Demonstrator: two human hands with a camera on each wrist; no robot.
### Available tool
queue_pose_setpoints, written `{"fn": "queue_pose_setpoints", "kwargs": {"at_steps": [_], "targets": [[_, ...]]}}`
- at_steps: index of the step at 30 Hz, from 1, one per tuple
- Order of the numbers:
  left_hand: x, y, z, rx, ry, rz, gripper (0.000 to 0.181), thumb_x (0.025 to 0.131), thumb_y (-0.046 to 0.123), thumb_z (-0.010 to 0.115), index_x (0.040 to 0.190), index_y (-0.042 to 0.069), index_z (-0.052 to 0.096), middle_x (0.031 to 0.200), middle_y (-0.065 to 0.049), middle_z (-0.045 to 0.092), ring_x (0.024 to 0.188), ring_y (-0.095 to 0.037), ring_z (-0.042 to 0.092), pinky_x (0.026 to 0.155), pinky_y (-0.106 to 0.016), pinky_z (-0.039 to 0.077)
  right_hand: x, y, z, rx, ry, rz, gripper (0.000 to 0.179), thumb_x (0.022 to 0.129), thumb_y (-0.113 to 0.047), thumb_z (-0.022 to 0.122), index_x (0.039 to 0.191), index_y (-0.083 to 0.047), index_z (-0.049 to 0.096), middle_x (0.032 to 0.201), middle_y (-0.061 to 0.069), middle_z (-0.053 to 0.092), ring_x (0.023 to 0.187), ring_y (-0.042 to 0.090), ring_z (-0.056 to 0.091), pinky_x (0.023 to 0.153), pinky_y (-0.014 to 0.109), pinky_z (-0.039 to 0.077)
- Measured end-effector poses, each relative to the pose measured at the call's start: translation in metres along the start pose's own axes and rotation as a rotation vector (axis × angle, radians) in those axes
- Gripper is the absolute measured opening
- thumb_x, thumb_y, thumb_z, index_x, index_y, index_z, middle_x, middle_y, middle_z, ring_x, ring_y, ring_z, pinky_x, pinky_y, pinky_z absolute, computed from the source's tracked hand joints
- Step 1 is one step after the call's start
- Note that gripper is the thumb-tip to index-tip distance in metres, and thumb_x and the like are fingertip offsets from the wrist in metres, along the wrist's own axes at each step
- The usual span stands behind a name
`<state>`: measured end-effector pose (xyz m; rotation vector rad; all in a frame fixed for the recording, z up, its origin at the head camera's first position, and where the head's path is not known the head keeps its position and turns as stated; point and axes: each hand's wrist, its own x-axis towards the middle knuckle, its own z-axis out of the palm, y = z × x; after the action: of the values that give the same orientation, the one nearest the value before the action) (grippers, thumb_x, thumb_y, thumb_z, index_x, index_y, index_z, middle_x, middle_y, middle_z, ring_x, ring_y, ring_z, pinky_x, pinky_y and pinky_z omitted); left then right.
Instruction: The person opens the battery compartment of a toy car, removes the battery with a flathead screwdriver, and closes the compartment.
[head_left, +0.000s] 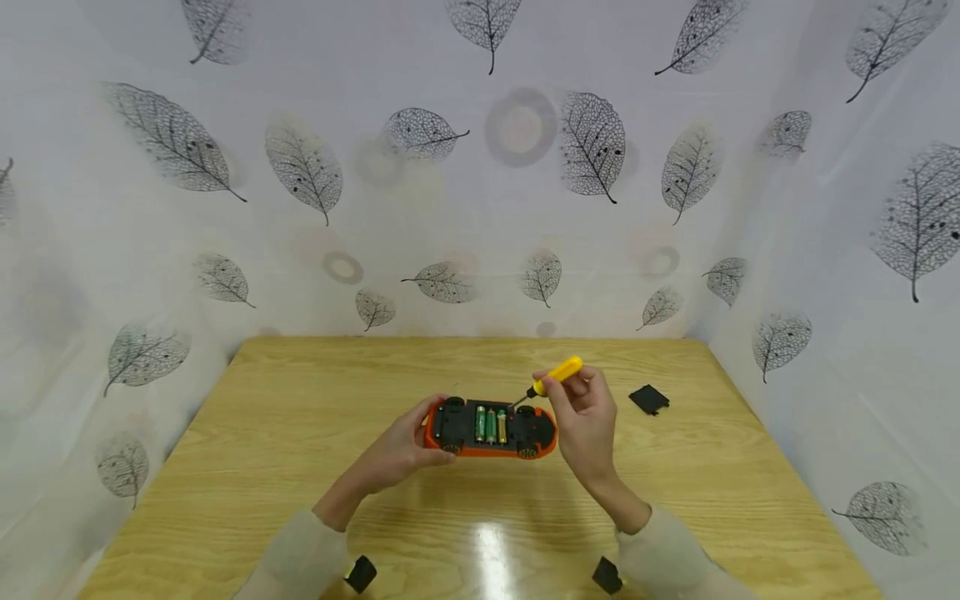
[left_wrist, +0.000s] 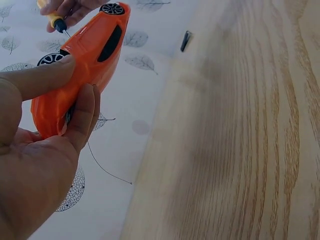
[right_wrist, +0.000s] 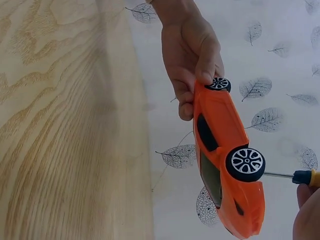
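An orange toy car [head_left: 491, 451] is held up over the table with its black underside toward the head camera. Its battery compartment is uncovered, and several green batteries [head_left: 491, 425] lie side by side in it. My left hand [head_left: 397, 446] grips one end of the car, thumb along one side and fingers on the other. Between thumb and fingers my right hand [head_left: 587, 417] pinches a screwdriver [head_left: 558, 375] with a yellow handle. Its thin metal shaft slants down to the compartment's edge, beside the batteries. In the right wrist view the shaft passes behind a wheel [right_wrist: 245, 163].
A black battery cover [head_left: 648, 399] lies on the wooden table [head_left: 300, 375] right of my right hand. Small black pieces sit near the front, one by each sleeve [head_left: 361, 574] [head_left: 607, 575]. A leaf-patterned cloth [head_left: 450, 208] hangs behind the table and along its sides.
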<state>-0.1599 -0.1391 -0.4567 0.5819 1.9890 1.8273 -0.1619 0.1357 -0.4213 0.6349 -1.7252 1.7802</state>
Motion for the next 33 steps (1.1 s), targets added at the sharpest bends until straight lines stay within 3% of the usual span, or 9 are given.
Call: {"fn": "queue_pose_setpoints", "kwargs": {"at_steps": [19, 26, 33], "targets": [[0.001, -0.001, 0.002, 0.021, -0.021, 0.013, 0.086, 0.092, -0.004, 0.074, 0.161, 0.005, 0.024, 0.154, -0.025, 0.039, 0.126, -0.038, 0.057, 0.092, -0.034, 0.058, -0.003, 0.013, 0.001, 0.012, -0.032, 0.039, 0.020, 0.100, 0.009, 0.059, 0.116, 0.016, 0.049, 0.105, 0.034, 0.068, 0.094, 0.015, 0.072, 0.084, 0.027, 0.060], [0.001, 0.000, 0.002, 0.023, -0.021, 0.010, 0.086, 0.092, -0.005, 0.073, 0.161, 0.006, 0.024, 0.153, -0.025, 0.040, 0.126, -0.038, 0.058, 0.092, -0.033, 0.058, -0.002, 0.015, 0.000, -0.011, -0.094, 0.063, 0.020, 0.100, 0.010, 0.059, 0.117, 0.016, 0.050, 0.107, 0.031, 0.069, 0.096, 0.022, 0.072, 0.086, 0.028, 0.059], [0.000, -0.002, 0.003, 0.030, -0.030, 0.013, 0.087, 0.092, -0.004, 0.074, 0.162, 0.007, 0.023, 0.151, -0.026, 0.042, 0.120, -0.035, 0.061, 0.090, -0.035, 0.059, 0.008, 0.012, -0.001, -0.063, -0.177, 0.056, 0.016, 0.099, 0.012, 0.059, 0.113, 0.014, 0.052, 0.104, 0.029, 0.071, 0.094, 0.019, 0.071, 0.081, 0.024, 0.059]]}}
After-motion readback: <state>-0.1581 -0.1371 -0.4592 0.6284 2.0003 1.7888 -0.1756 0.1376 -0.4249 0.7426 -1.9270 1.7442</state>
